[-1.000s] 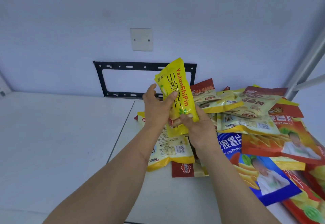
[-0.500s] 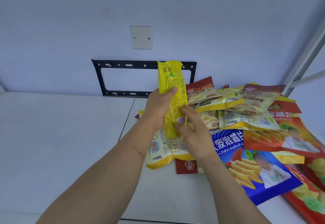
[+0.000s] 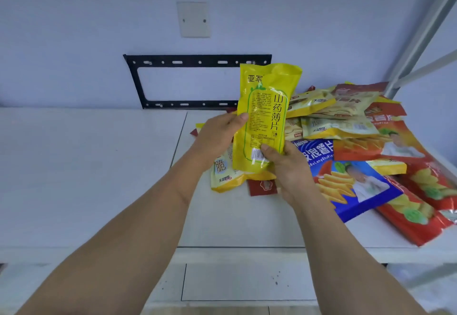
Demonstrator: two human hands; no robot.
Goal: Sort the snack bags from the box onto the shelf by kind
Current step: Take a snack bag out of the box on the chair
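A tall yellow snack bag (image 3: 265, 106) stands upright in the air above the white shelf (image 3: 99, 166), its printed back with a barcode facing me. My left hand (image 3: 220, 136) grips its left edge with the thumb on the front. My right hand (image 3: 284, 166) holds its lower right corner near the barcode. Behind and to the right lies a heap of snack bags: a blue chip bag (image 3: 351, 181), red chip bags (image 3: 395, 141), and cream-and-yellow bags (image 3: 338, 126). One cream-and-yellow bag (image 3: 222, 173) lies under my hands.
A black metal wall bracket (image 3: 133, 79) hangs on the wall behind the shelf, below a white blank plate (image 3: 194, 18). A grey shelf upright (image 3: 420, 32) rises at the right. The shelf's front edge (image 3: 235, 250) runs under my forearms. The left shelf panel carries nothing.
I have turned the yellow bag around between both hands, from its front to its printed back, and it now stands more upright and fully facing me.
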